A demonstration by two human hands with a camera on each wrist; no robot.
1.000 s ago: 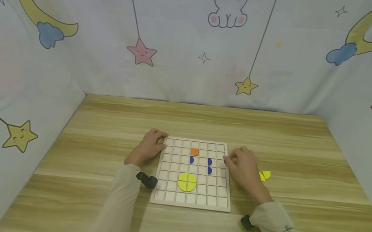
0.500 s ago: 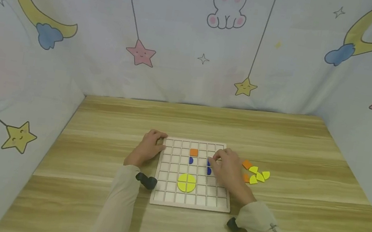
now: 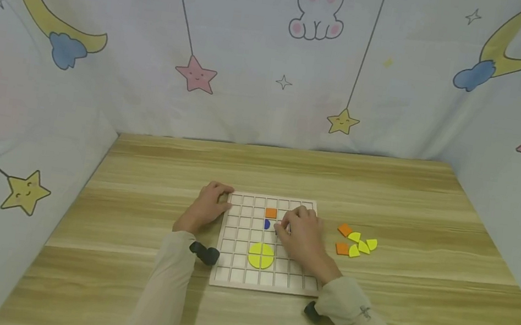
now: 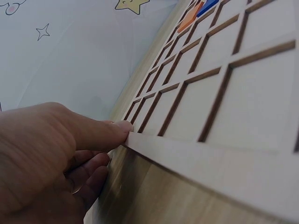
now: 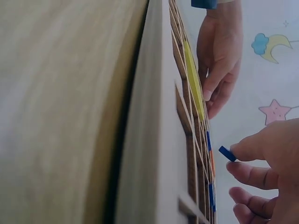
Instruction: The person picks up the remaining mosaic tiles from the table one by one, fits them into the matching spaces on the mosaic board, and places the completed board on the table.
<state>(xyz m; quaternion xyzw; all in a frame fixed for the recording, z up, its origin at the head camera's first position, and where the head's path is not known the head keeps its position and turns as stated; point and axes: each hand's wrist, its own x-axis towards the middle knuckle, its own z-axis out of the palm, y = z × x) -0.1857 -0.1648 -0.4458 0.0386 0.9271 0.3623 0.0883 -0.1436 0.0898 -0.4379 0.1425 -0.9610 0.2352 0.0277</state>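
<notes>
Currently the left hand [image 3: 206, 206], thumb and fingers apart, touches the left edge of the board [image 3: 244, 234]; the right hand [image 3: 302, 236] pinches a blue piece [image 5: 227, 153] above it. Such a fingertip grip might let the piece slip or land crooked. Half a second ago, the right hand was farther right.

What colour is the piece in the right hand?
The piece is blue; it shows best in the right wrist view.
</notes>
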